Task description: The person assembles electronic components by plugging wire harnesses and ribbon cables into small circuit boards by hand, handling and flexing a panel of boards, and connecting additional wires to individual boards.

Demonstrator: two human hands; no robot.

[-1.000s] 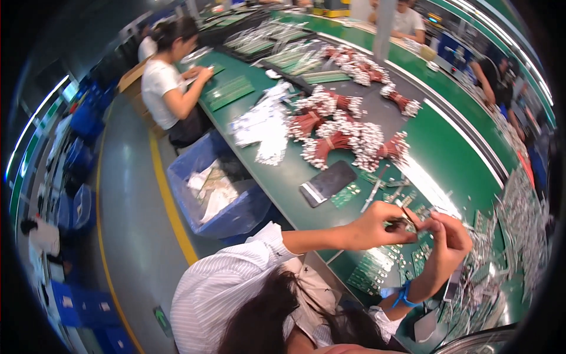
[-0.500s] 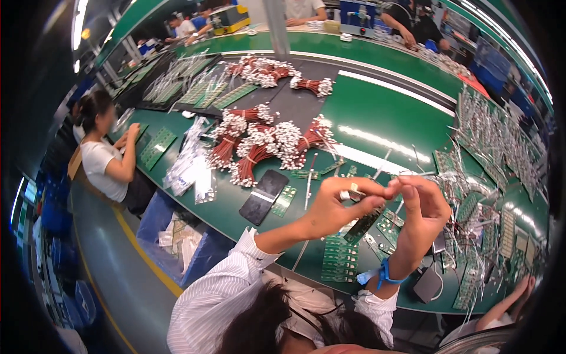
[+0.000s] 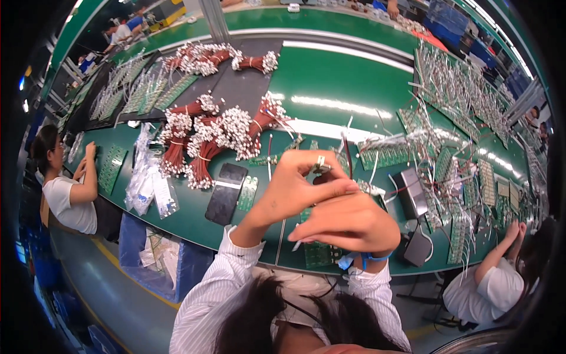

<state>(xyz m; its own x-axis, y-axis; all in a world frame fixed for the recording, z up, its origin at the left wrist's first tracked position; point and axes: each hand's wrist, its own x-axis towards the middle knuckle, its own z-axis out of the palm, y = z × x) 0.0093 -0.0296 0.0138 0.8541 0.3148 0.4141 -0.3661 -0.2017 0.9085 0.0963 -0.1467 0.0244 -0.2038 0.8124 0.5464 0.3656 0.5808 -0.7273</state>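
My left hand [image 3: 295, 192] is raised over the green bench, its thumb and fingers closed together. A small pale piece [image 3: 321, 165] shows at its curled index finger; whether it is gripped or worn I cannot tell. Just below, touching the left thumb, my right hand [image 3: 356, 221] is bent inward with closed fingers. A small white bit [image 3: 298, 243] shows by its fingertips, too little to name. A blue band [image 3: 374, 256] circles the right wrist. Beneath the hands lies a green circuit-board panel [image 3: 318, 255], mostly covered.
Bundles of red-brown wires with white connectors [image 3: 215, 135] lie left of centre. Nearby are a black phone [image 3: 226, 194], a small green board [image 3: 247, 193] and clear plastic bags [image 3: 147, 183]. Wired boards [image 3: 460, 94] crowd the right, beside a dark box [image 3: 411, 193]. Co-workers [image 3: 71, 189] sit at both sides.
The view has turned, so the bench appears further left. My right hand has swung down and inward, from fingertips meeting the left hand's to bent under it.
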